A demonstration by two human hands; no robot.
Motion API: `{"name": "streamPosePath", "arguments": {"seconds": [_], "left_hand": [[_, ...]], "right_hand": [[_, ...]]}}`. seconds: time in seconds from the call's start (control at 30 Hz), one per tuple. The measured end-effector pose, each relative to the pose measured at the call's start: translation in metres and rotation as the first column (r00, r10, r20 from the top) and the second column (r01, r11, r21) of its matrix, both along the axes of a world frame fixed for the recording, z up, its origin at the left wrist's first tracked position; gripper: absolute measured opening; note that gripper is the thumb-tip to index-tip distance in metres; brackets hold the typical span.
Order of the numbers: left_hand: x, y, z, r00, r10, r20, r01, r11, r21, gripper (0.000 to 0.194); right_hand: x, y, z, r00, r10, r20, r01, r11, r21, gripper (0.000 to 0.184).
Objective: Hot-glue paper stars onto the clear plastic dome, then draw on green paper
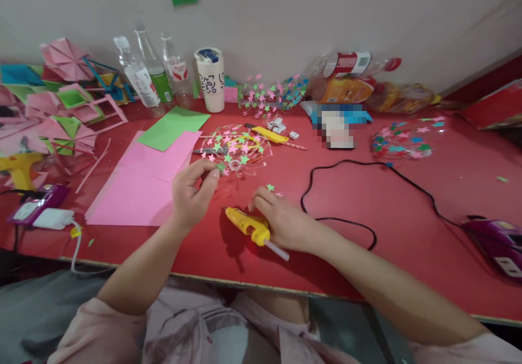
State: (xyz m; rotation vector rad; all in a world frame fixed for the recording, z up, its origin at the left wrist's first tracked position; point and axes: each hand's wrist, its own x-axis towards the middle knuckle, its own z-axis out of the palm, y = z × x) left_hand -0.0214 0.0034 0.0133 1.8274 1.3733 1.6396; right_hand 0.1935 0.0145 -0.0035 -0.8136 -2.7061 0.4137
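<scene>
My left hand has thumb and forefinger pinched on a small green paper star. That star is in front of a clear plastic piece dotted with pink and green stars. My right hand is closed on a yellow hot glue gun, whose handle is mostly hidden by the hand. The nozzle points left and away from me, and a clear glue stick sticks out of the back. A loose light-green star lies just beyond my right fingers.
Pink sheets and a green sheet lie on the left. A yellow cutter, a tumbler and bottles are farther back. A black cord runs to a purple power strip. Another yellow glue gun is far left.
</scene>
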Motion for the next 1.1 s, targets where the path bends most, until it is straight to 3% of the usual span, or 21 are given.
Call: {"name": "streamPosePath", "arguments": {"seconds": [0.1,0.2,0.3,0.37,0.5,0.63,0.73,0.8,1.0,1.1], "left_hand": [[0.009,-0.005,0.001,0.979,-0.164,0.116,0.182,0.97,-0.162,0.014],[0.016,-0.006,-0.001,0.926,-0.269,0.264,0.342,0.894,-0.29,0.016],[0.019,-0.003,-0.004,0.87,-0.285,0.401,0.437,0.823,-0.363,0.017],[0.019,0.0,-0.005,0.843,-0.263,0.47,0.469,0.788,-0.4,0.016],[0.018,0.002,-0.002,0.798,-0.218,0.562,0.518,0.725,-0.454,0.014],[0.019,0.0,0.002,0.762,-0.2,0.617,0.562,0.677,-0.475,0.017],[0.018,-0.001,0.004,0.739,-0.187,0.647,0.585,0.654,-0.48,0.017],[0.018,-0.001,0.004,0.727,-0.183,0.662,0.595,0.648,-0.475,0.017],[0.016,-0.001,0.004,0.736,-0.19,0.65,0.596,0.639,-0.487,0.018],[0.016,-0.002,0.006,0.81,-0.225,0.541,0.529,0.677,-0.511,0.019]], "right_hand": [[-0.004,0.001,-0.008,0.998,0.021,0.058,-0.026,0.996,0.08,0.01],[-0.002,0.003,-0.007,0.995,0.064,0.071,-0.066,0.997,0.027,0.018],[0.004,0.005,0.004,0.988,0.108,0.113,-0.102,0.993,-0.059,0.029],[0.006,0.007,0.015,0.987,0.13,0.09,-0.127,0.991,-0.031,0.023],[0.003,0.01,0.036,0.99,0.087,-0.107,-0.056,0.963,0.264,0.007],[-0.006,0.015,0.046,0.97,0.143,-0.199,-0.005,0.823,0.569,0.01],[-0.012,0.02,0.046,0.969,0.177,-0.171,-0.011,0.728,0.686,0.008],[-0.016,0.024,0.044,0.968,0.187,-0.168,-0.01,0.695,0.719,0.004],[-0.017,0.03,0.038,0.962,0.202,-0.182,0.006,0.655,0.756,0.004],[-0.014,0.034,0.036,0.958,0.211,-0.194,0.004,0.667,0.745,0.006]]}}
